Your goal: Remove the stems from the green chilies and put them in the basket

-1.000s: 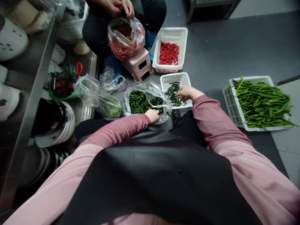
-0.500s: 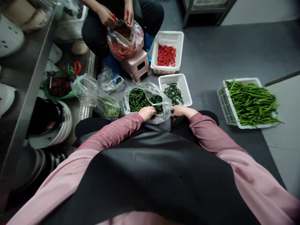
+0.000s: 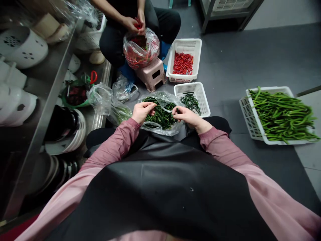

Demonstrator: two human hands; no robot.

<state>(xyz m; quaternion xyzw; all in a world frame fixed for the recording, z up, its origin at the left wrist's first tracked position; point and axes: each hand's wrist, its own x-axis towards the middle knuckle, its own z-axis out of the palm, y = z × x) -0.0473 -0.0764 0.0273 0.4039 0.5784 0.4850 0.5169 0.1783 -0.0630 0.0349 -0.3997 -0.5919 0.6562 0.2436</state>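
Note:
A clear plastic bag (image 3: 160,131) of dark green chili peppers (image 3: 162,115) lies open in front of my lap. Over its left side is my left hand (image 3: 143,112), thumb and fingers pinched together; what they hold, if anything, is too small to make out. My right hand (image 3: 186,117) is closed at the bag's right side, and the dark green end of a chili pepper (image 3: 177,109) shows between its fingers. Just beyond that hand, a white basket (image 3: 205,100) holds more green chili peppers (image 3: 191,102).
Across from me, a person's hands (image 3: 138,26) hold red chilies above a bag (image 3: 141,55) on a pink stool (image 3: 152,74). A white basket (image 3: 197,57) contains red chilies. Long green peppers (image 3: 283,113) fill a basket at right. A metal shelf (image 3: 54,80) with pots borders the left.
My left hand has lifted out of the chilies and moved left. My right hand has come inward over the bag with a green chili pepper. The other person's hands have come together.

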